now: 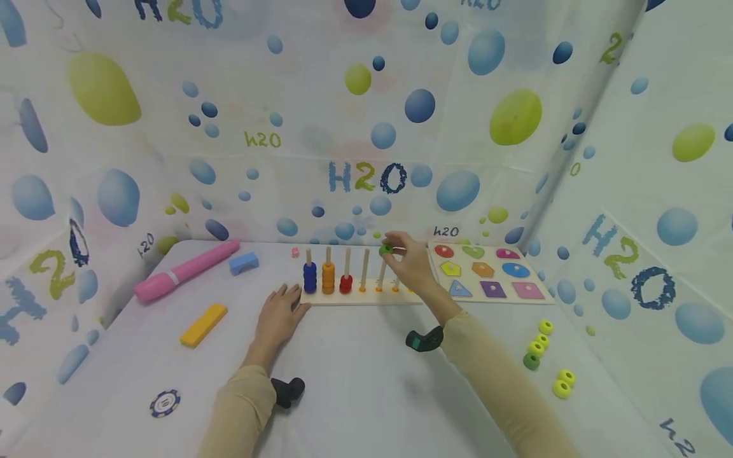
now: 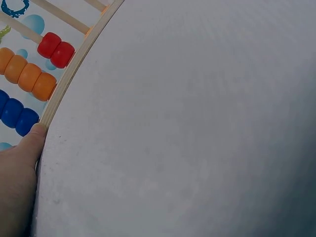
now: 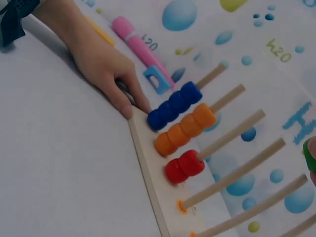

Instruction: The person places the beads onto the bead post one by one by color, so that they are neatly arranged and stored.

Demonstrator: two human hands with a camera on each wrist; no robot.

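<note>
A wooden peg board [image 1: 361, 298] stands mid-table with blue rings [image 1: 310, 277], orange rings [image 1: 328, 278] and red rings [image 1: 346, 284] stacked on its three left pegs. My right hand [image 1: 401, 251] pinches a green ring [image 1: 386, 249] at the top of a bare peg [image 1: 382, 273]. My left hand [image 1: 279, 316] lies flat on the table, fingertips [image 3: 129, 109] pressed against the board's left end [image 2: 45, 114]. In the right wrist view the green ring [image 3: 310, 155] shows at the right edge.
A shape puzzle board [image 1: 487, 272] lies to the right of the pegs. Yellow rings [image 1: 544, 337] and a green ring [image 1: 530, 361] sit at the right. A pink marker [image 1: 186, 270], blue block [image 1: 244, 262], yellow bar [image 1: 203, 324] and poker chip [image 1: 165, 402] lie at the left.
</note>
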